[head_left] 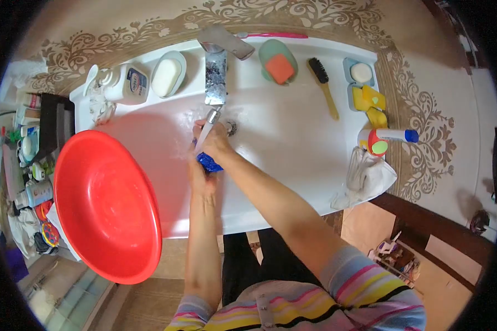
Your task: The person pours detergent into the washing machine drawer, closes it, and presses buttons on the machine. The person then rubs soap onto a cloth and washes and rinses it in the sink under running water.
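Both my hands are together over the white sink (281,160), in the stream of water (205,134) from the tap (215,77). Between them is a crumpled, shiny blue cloth (209,162) that looks wet. My left hand (200,175) grips it from below, its fingers partly hidden behind the cloth and the other hand. Over the top, my right hand (216,142) is closed on the same cloth, close to the tap's spout. Just right of that hand sits the drain (232,128).
A large red basin (107,209) rests at the sink's left edge. Along the back rim stand a pump bottle (130,85), a white soap (165,77), an orange soap (280,68) and a brush (324,88). Yellow sponges (368,99) and a white cloth (370,176) lie at right.
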